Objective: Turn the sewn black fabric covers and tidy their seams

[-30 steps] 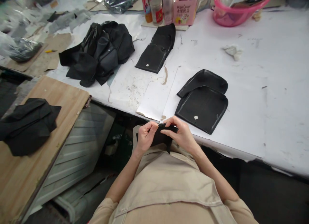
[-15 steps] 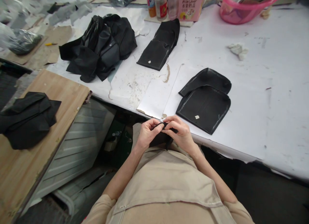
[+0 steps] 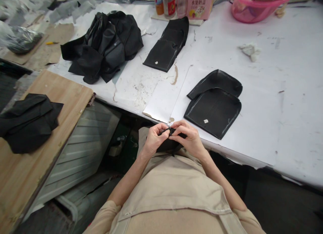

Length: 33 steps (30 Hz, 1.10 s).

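Close to my body, at the table's front edge, my left hand (image 3: 154, 139) and my right hand (image 3: 188, 137) pinch a black fabric piece (image 3: 166, 145) between thumbs and fingers. The fingertips of both hands nearly meet at its upper edge. Most of the piece hangs below them, partly hidden by the hands. On the table ahead and to the right lie two overlapping black pieces with rounded ends; the front piece (image 3: 214, 111) bears a small white sticker. Farther off is a long black piece (image 3: 166, 47), also with a sticker.
A crumpled heap of black material (image 3: 106, 45) lies on the white-covered table (image 3: 259, 126). Bottles (image 3: 169, 5), a pink box (image 3: 199, 5) and a pink basket (image 3: 252, 11) stand at the back. More black fabric (image 3: 30, 121) rests on a wooden board (image 3: 68, 92) at left.
The view has shifted very slightly. Both hands keep their pinch on the black fabric piece, with only small movements of the fingers.
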### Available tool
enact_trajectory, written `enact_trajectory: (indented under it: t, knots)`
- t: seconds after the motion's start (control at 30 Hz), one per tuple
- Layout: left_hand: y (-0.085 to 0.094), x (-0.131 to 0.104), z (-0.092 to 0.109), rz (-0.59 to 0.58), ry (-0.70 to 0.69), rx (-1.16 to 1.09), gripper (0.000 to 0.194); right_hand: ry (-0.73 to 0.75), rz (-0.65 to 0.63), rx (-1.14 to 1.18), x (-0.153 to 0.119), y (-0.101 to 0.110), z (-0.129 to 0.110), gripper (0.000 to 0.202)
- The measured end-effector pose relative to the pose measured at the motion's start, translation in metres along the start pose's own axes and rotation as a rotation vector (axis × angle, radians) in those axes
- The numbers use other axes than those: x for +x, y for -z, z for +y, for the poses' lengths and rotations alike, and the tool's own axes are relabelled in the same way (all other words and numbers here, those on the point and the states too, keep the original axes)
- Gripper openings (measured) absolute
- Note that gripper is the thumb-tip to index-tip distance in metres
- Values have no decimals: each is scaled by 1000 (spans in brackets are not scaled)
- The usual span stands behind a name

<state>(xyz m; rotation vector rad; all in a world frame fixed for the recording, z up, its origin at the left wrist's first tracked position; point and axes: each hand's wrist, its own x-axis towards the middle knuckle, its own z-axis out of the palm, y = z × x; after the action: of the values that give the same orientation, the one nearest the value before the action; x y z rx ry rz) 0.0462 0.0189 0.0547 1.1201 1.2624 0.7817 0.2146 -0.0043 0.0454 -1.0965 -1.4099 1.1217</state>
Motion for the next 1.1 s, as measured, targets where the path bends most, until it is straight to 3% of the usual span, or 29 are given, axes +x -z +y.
enact_trajectory:
  t: [0.2, 0.47, 0.7, 0.9, 1.1]
  knots:
    - [-1, -2, -1, -15, -12, 56, 14, -301, 2, 261, 2, 1, 1, 17]
    - [-8, -5, 7, -13, -56, 148, 10, -370, 28, 258, 5, -1, -2, 16]
    - [-7, -5, 5, -75, -5, 122, 10, -488, 83, 463, 4, -5, -3, 14]
    - [-6, -5, 1, -67, 11, 104, 14, -411, 11, 391, 3, 1, -1, 7]
    - [-8, -4, 0, -89, 8, 125, 12, -353, -41, 307, -2, 10, -3, 16]
